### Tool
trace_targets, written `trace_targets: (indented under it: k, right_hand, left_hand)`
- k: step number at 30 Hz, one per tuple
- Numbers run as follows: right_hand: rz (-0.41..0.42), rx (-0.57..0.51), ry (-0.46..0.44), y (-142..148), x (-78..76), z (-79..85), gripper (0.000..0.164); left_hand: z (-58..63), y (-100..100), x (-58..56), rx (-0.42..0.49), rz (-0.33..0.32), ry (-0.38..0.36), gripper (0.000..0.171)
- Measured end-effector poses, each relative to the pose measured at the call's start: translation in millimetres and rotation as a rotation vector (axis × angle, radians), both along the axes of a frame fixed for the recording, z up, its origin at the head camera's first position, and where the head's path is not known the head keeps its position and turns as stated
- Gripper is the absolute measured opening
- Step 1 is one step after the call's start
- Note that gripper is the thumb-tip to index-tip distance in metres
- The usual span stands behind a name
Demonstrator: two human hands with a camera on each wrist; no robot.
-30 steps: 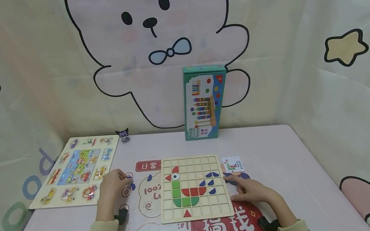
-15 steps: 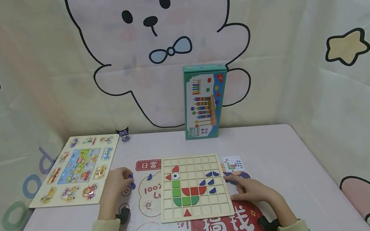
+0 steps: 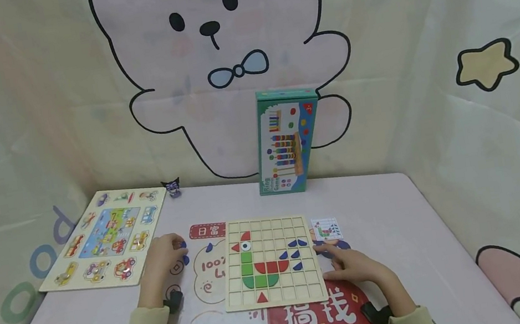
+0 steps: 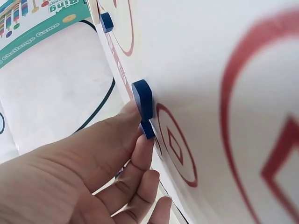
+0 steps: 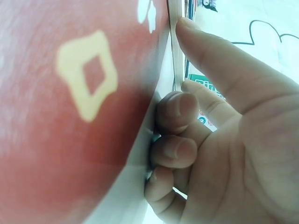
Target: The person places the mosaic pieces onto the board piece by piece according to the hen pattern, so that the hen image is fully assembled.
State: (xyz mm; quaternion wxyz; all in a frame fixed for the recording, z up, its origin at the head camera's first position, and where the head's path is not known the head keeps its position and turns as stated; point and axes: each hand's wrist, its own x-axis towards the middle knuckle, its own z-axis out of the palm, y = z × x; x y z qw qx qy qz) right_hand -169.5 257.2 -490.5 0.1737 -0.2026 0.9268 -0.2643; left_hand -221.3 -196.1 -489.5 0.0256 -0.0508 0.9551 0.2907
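A wooden grid board [image 3: 270, 230] lies on the printed mat, bearing a bird figure of red, green and blue pieces. Left of it, my left hand [image 3: 156, 261] pinches a small blue piece [image 4: 147, 130] between thumb and index finger, low over the mat. Another blue piece [image 4: 143, 99] lies against those fingertips, and a third blue piece [image 3: 209, 247] sits closer to the board. At the board's right edge, my right hand [image 3: 356, 268] touches the side with thumb and index finger extended. Its other fingers are curled underneath, holding nothing visible.
A small pattern card [image 3: 326, 229] lies right of the board, showing a similar bird. A wooden vehicle puzzle [image 3: 100, 239] is at the left. Behind stand a green game box [image 3: 287, 144] and a small dark figurine [image 3: 172, 188]. A curtain hangs behind the table.
My left fingers have drawn in around the small blue piece, the hand shifting only slightly. My right hand stays at the board's edge, and the board's pieces look unchanged.
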Motion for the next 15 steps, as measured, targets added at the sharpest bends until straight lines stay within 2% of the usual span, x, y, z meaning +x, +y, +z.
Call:
trace_targets:
  k: [15]
  right_hand:
    - [0.003,-0.012,-0.008,-0.2,-1.0,0.3,0.066]
  left_hand:
    - [3.0,6.4,1.0,-0.053,-0.008,0.062,0.015]
